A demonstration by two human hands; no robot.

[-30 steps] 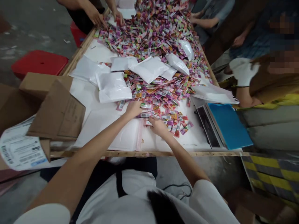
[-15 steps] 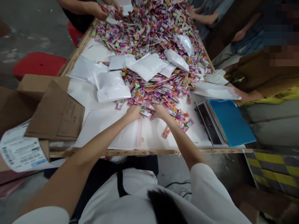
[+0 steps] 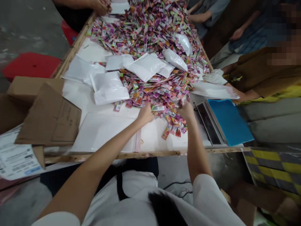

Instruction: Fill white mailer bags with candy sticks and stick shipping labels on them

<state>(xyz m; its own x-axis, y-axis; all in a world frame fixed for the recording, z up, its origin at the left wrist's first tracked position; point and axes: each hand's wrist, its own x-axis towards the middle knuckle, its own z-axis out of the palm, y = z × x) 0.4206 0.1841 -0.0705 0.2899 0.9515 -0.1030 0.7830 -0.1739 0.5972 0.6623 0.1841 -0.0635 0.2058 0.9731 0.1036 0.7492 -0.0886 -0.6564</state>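
Note:
A heap of small, colourful stick sachets (image 3: 162,84) covers much of the table in front of me. My left hand (image 3: 146,113) is at its near edge, fingers closed on a sachet (image 3: 158,108) with a green end. To the right, my right hand (image 3: 187,110) curls round some sachets at the pile's edge; its fingertips are partly hidden. Between and below the hands, several loose sachets (image 3: 172,125) fan out on the white tabletop. Left of my left hand lies a flat stack of white mailer bags (image 3: 103,131).
Filled white bags (image 3: 111,88) rest on and beside the heap. A cardboard box (image 3: 50,116) stands at the left, a scale (image 3: 208,124) and blue folder (image 3: 230,122) at the right. A co-worker's gloved hand (image 3: 215,77) is by more white mailers (image 3: 213,89); other people work farther back.
My hands, close together before, have moved apart; the right has gone farther to the right, the left slightly right. The far-left person's hands have shifted left. The whole view has drifted a little.

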